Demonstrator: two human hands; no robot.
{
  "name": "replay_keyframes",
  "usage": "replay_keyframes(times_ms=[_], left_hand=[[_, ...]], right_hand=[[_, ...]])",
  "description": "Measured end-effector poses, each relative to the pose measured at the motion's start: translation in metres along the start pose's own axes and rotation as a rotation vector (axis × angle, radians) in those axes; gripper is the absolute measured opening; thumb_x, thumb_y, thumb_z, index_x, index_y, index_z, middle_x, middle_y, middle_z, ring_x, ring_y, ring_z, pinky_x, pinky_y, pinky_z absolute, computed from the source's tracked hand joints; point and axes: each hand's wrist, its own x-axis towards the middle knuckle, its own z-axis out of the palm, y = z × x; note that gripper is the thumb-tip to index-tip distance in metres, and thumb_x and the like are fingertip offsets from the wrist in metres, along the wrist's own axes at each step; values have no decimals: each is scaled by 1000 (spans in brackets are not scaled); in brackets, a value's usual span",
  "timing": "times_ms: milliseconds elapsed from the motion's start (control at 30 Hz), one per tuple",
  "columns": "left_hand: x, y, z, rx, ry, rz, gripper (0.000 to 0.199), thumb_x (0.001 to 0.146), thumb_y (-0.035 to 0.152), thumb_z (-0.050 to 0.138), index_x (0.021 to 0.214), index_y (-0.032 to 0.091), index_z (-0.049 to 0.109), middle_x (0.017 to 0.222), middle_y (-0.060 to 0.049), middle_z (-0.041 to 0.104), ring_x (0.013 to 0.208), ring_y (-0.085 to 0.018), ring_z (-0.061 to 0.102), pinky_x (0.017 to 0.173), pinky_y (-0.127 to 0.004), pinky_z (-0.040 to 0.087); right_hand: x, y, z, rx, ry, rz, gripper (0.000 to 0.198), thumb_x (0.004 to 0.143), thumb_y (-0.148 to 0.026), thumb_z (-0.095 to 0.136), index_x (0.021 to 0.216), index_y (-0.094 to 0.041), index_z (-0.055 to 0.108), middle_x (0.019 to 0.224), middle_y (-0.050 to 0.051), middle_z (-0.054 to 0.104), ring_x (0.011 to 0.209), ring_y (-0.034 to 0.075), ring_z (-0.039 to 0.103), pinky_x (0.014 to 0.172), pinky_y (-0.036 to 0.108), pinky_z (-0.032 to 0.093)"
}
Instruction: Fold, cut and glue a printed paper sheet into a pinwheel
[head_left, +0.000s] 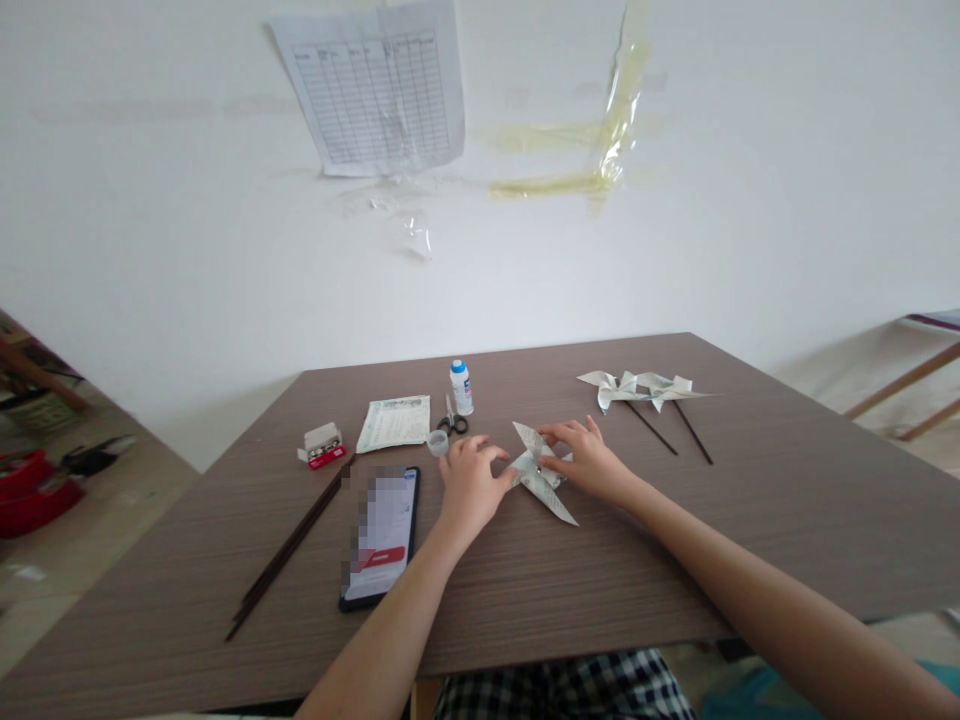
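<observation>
Both hands at a paper pinwheel, mid-desk

The desk (187,560) meets the wall (750,250) along its far edge; its left edge slants down toward the near corner. Inside that edge, a bundle of dark sticks (289,550) lies diagonally, upper ends near a small open red-and-white box (324,447). Bare wood separates both from the left edge. Next comes a phone (386,530), screen up, with the left forearm crossing close by its lower right corner. Beyond it lies printed paper (394,423). A small clear cup (437,443), scissors (453,424) and an upright blue-capped bottle (462,390) crowd just past the left hand (469,482), leaving little room there.

That hand's grip is narrow, thumb and forefinger at the left side of the pinwheel (535,477); whether it pinches, I cannot tell. The right hand (589,458) reaches over the opposite side, fingers bent and thumb near the middle; its hold is also unclear. Wood lies open between this hand and two other pinwheels (607,388) farther right, their sticks angled toward the near side, well inside the right edge.
</observation>
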Motion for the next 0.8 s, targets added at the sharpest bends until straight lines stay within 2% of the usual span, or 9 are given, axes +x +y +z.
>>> replay_keyframes(times_ms=[133, 300, 467, 633, 700, 800], left_hand=[[-1, -1, -3, 28, -27, -15, 13, 113, 35, 92, 123, 31, 100, 178, -13, 79, 175, -47, 61, 147, -76, 45], [-1, -5, -4, 19, -21, 4, 13, 112, 34, 92, 123, 32, 99, 177, -12, 80, 174, -48, 61, 148, -78, 43], [-1, -4, -4, 3, -40, -2, 18, 112, 32, 91, 128, 30, 99, 175, -16, 81, 173, -47, 64, 146, -74, 46], [-1, -4, -5, 7, -59, 9, 19, 112, 35, 93, 129, 32, 99, 173, -14, 82, 171, -47, 66, 146, -74, 46], [-1, -4, -6, 16, -68, 10, 17, 112, 34, 92, 127, 31, 99, 174, -14, 82, 172, -47, 65, 146, -76, 45], [0, -4, -8, 28, -78, 5, 13, 112, 34, 92, 123, 31, 99, 175, -13, 81, 172, -47, 65, 146, -76, 46]], right_hand=[[-1, 0, -8, 32, -26, 16, 53, 107, -42, 91, 159, -33, 87, 136, 12, 95, 153, 45, 81, 152, 88, 22], [-1, 7, -25, 49, -124, 40, 71, 96, -48, 99, 164, -34, 84, 142, 13, 95, 165, 49, 72, 153, 86, 25], [0, 16, -36, 62, -214, 6, 75, 93, -46, 102, 165, -34, 83, 138, 11, 96, 153, 46, 80, 152, 82, 30], [1, 19, -38, 60, -285, -17, 86, 89, -46, 107, 170, -34, 81, 140, 12, 95, 157, 47, 78, 155, 84, 23], [1, 19, -38, 63, -293, -20, 86, 88, -45, 107, 170, -34, 82, 141, 12, 95, 158, 47, 78, 155, 83, 21], [1, 21, -39, 66, -262, -15, 81, 87, -42, 104, 165, -34, 85, 137, 10, 95, 150, 46, 82, 154, 82, 26]])
